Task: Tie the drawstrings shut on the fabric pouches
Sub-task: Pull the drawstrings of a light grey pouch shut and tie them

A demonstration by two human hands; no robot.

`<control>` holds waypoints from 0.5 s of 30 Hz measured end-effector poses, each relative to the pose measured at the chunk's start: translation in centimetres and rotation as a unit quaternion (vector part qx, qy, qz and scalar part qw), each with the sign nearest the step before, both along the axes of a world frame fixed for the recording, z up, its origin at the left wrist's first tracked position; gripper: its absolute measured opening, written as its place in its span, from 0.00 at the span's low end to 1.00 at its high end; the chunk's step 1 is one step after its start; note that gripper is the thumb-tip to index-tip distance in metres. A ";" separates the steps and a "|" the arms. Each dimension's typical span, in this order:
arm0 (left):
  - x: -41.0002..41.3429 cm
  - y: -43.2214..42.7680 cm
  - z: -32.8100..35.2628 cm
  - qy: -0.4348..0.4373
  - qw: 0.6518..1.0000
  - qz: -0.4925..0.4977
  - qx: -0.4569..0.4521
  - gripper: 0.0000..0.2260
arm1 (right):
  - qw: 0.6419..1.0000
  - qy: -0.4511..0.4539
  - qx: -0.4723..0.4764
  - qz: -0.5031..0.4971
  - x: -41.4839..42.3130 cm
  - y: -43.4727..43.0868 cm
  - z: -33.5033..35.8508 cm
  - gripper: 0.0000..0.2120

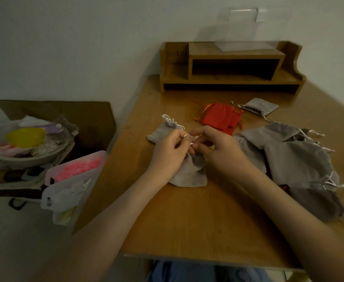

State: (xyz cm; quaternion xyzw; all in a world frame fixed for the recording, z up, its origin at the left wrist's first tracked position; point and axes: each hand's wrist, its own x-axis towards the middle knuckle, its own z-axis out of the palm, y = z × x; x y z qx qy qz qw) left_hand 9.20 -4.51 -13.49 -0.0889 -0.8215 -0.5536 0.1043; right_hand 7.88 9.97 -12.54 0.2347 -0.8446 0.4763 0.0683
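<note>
A grey fabric pouch (189, 176) lies on the wooden table (187, 224) under both my hands. My left hand (168, 151) and my right hand (217, 147) meet above its neck, and their fingers pinch its white drawstring (188, 136). Just behind my left hand lies another grey pouch (163, 130) with a knotted white cord. Red pouches (219, 117) sit behind my hands. To my right is a heap of grey pouches (295, 159), and one more grey pouch (258, 105) lies further back.
A wooden desk organiser (232, 68) stands against the wall at the back of the table. Left of the table is a cardboard box (93, 119) holding a bowl (26, 155) of odds and ends, plus plastic bags (71, 176).
</note>
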 end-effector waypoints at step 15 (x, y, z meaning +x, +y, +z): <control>0.3 -0.1 0.3 -0.058 0.994 -0.037 0.081 0.09 | 0.987 0.135 0.069 -0.053 -0.1 0.3 -0.3 0.04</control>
